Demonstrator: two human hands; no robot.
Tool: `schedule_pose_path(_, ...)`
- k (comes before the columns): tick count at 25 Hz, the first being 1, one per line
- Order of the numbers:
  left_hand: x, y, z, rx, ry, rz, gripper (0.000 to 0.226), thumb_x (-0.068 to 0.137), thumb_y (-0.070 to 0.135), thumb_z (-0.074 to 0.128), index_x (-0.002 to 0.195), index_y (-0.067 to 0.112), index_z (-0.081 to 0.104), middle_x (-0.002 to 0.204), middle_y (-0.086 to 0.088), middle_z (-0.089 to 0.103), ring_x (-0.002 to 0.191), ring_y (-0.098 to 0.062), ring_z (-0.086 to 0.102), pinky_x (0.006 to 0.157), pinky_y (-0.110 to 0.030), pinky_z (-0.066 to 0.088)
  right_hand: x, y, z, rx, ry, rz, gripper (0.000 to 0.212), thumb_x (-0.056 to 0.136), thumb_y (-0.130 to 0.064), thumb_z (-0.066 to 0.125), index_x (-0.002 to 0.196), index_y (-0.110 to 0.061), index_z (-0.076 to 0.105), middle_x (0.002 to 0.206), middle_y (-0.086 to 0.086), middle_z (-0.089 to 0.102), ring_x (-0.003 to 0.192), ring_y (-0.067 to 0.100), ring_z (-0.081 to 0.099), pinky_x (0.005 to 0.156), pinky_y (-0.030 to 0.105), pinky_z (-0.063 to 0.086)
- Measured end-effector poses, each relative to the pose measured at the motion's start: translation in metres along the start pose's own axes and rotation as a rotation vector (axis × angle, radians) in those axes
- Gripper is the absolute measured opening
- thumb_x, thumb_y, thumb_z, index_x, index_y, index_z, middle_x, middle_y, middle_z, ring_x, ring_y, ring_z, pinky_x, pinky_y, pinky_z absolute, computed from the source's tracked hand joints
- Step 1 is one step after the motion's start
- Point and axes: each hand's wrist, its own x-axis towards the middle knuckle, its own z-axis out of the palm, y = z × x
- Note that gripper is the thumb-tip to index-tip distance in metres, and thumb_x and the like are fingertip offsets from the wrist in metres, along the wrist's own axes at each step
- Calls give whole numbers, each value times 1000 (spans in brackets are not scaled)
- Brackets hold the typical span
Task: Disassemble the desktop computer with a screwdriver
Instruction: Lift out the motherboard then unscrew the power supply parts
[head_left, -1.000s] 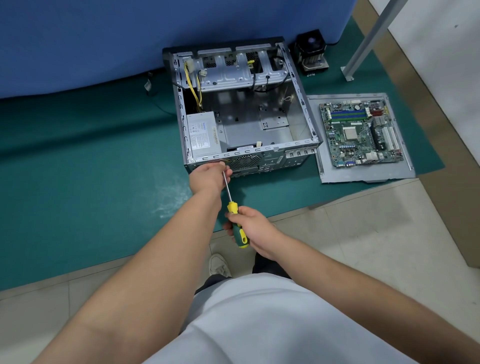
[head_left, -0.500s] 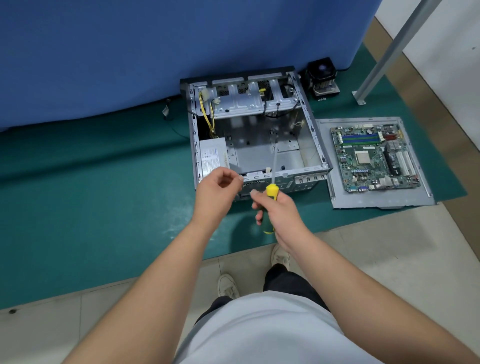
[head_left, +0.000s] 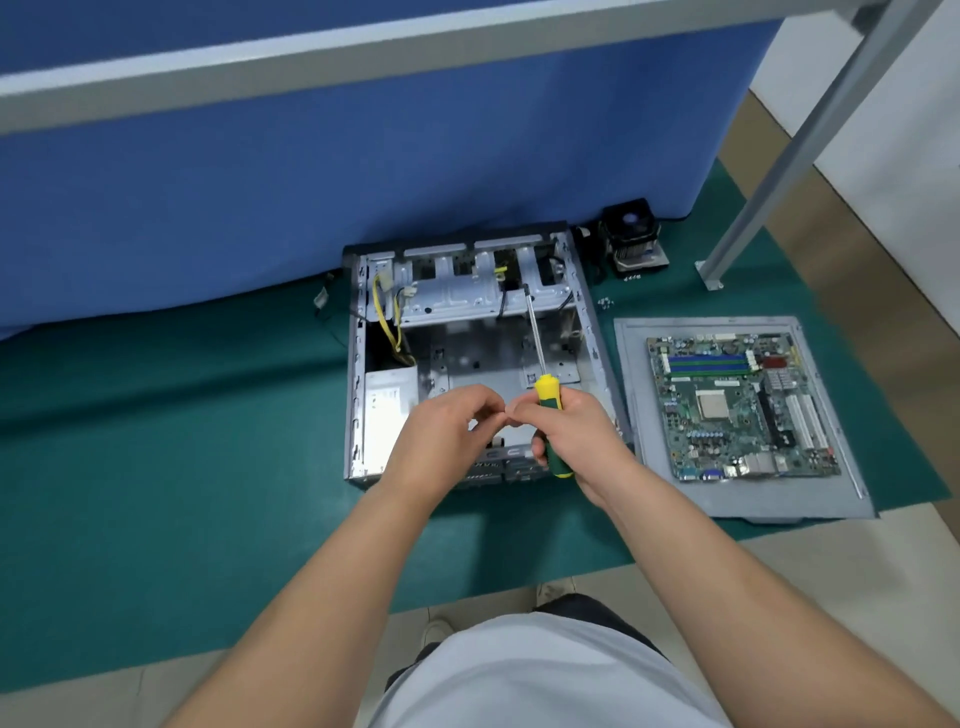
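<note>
Yellow-and-green screwdriver (head_left: 549, 415), silver-grey computer case (head_left: 597, 343), green motherboard (head_left: 737, 405), teal mat (head_left: 156, 441).

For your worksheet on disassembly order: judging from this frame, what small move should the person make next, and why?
Probably set down whatever the left hand pinches; nothing is visible there. The right hand holds the screwdriver raised off the computer case, with loose screws lying beside it.

Head-worn view, steeply down, near hands (head_left: 509, 431).
</note>
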Motion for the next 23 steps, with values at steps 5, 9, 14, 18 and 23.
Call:
schedule_pose_path(5, 67, 24, 28, 85, -89, 93, 20, 94, 46, 68, 101, 27, 70, 94, 16, 70, 89, -3, 61, 76, -18, 48, 34, -18, -55, 38, 96, 18, 6, 85, -20, 76, 87, -15, 73, 82, 2, 75, 52, 17, 51, 47, 25, 44)
schedule_pose_path(9, 151, 22, 52, 247, -184, 184, 33, 100, 43, 59, 125, 22, 65, 123, 4, 67, 117, -18, 58, 97, -35, 48, 83, -34, -120, 65, 264, 20, 5, 89, -9, 70, 89, -14, 71, 77, 1, 72, 50, 14, 51, 48, 28, 46)
schedule_pose_path(14, 249, -13, 74, 519, -266, 39, 62, 99, 67, 37, 157, 47, 26, 171, 9, 10, 159, -21, -1, 127, -51, 5, 162, -42, -199, -135, 364, 55, 7, 91, -10, 66, 94, -7, 71, 84, 5, 74, 51, 10, 52, 49, 27, 47)
schedule_pose_path(18, 258, -44, 94, 606, -240, 0, 69, 92, 83, 11, 156, 58, 12, 169, 19, -13, 156, -13, -20, 125, -50, -13, 231, -30, -228, -266, 432, 71, 8, 92, -13, 64, 89, -12, 71, 87, 5, 77, 52, 12, 56, 54, 31, 48)
schedule_pose_path(23, 257, -65, 107, 562, -29, 83, 64, 91, 82, 32, 147, 52, 44, 169, 23, 8, 158, -13, 3, 125, -53, 3, 317, -7, -240, -345, 566, 125, 13, 91, -23, 61, 84, -13, 66, 75, 8, 70, 66, 24, 70, 62, 39, 56)
